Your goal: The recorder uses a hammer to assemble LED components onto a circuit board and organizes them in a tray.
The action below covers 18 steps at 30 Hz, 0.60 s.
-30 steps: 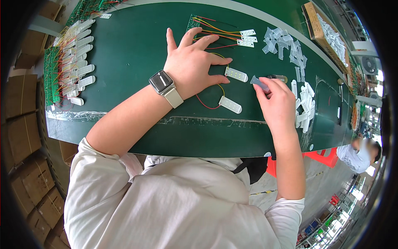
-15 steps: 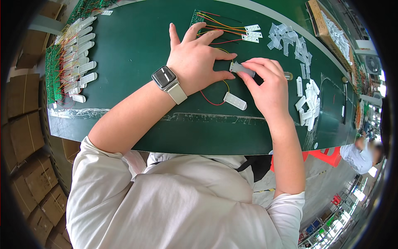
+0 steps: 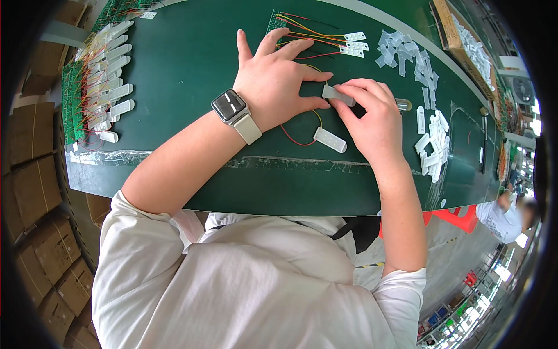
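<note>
Pinched between the thumb and fingers of the right hand [image 3: 375, 119] is the right end of a pale strip [image 3: 339, 96], which is set toward the middle of the table's surface [image 3: 279, 192], at a slight tilt. Its left end is framed by the thumb and index finger of the left hand [image 3: 273, 81], which are held apart; whether the strip is touched by them cannot be told. The left hand's other fingers are spread over some wires, with nothing seen gripped in them, and a watch [image 3: 228, 106] is worn on that wrist.

Along the near edge of the surface, a scuffed line of clear tape [image 3: 290, 163] is seen. Beyond it, a second white strip [image 3: 330, 140] is laid, joined to a red and a yellow wire. Toward the right edge, white covers [image 3: 436, 145] are heaped, and a black rod [image 3: 484, 142] is placed closer to that edge. Just beside the right hand, a small clear cylinder [image 3: 403, 104] is partly hidden. By the left edge, wired white strips [image 3: 119, 93] are lined up beside green boards [image 3: 72, 104].

Toward the far edge, three small white plates [image 3: 354, 45] are wired to a green circuit board [image 3: 278, 22]; to their right, clear film pieces [image 3: 401, 52] are scattered. At the far right corner, a cardboard box [image 3: 444, 26] is filled with white pieces [image 3: 474, 46].
</note>
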### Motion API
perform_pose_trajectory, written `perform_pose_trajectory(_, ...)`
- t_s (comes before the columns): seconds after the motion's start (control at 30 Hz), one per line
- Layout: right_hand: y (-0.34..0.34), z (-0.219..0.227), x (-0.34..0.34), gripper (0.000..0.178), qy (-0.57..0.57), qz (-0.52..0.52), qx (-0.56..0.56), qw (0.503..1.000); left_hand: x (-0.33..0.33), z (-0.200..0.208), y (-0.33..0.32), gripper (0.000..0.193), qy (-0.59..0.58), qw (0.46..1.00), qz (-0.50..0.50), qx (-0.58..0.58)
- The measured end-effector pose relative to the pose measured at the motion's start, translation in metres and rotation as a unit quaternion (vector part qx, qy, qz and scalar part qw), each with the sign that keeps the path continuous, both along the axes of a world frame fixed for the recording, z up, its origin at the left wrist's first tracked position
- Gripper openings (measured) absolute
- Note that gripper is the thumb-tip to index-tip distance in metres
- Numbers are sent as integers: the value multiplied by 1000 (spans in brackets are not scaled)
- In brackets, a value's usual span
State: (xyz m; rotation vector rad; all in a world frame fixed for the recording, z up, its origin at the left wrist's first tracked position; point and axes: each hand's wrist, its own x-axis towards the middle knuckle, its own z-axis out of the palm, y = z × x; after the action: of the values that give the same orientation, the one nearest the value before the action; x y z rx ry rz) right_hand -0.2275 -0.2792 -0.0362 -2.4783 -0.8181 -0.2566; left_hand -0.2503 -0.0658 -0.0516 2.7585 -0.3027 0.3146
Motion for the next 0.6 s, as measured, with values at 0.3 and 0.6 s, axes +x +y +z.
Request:
perform_pose_trajectory(0.3,-73,52,-73,33,103,-241,-193,946,-7,5,10,46,18,1000,14,12)
perform_pose_trajectory(0.6,-132,36,-146,20,317,-319,81,889,-2,1,3,48,8,1000,6,6)
